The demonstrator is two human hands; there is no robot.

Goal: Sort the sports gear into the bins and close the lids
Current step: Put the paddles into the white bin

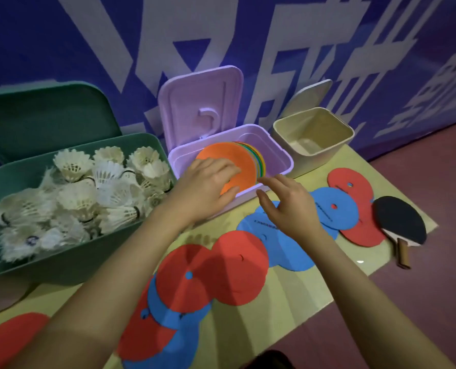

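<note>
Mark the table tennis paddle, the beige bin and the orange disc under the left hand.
Table tennis paddle [402,222]: head view, on the black rubber face.
Beige bin [281,129]: head view, on the near left rim.
Orange disc [244,161]: head view, on its bare upper right part.

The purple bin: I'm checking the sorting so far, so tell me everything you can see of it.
The lilac plastic bin is rectangular with rounded corners, standing between a green bin and a beige bin against the blue wall. Its hinged lid stands open, tilted back. Inside, a stack of flat coloured discs, orange in front, leans on edge. The left hand rests on the orange disc; the right hand hovers open beside the bin's near rim.
</note>
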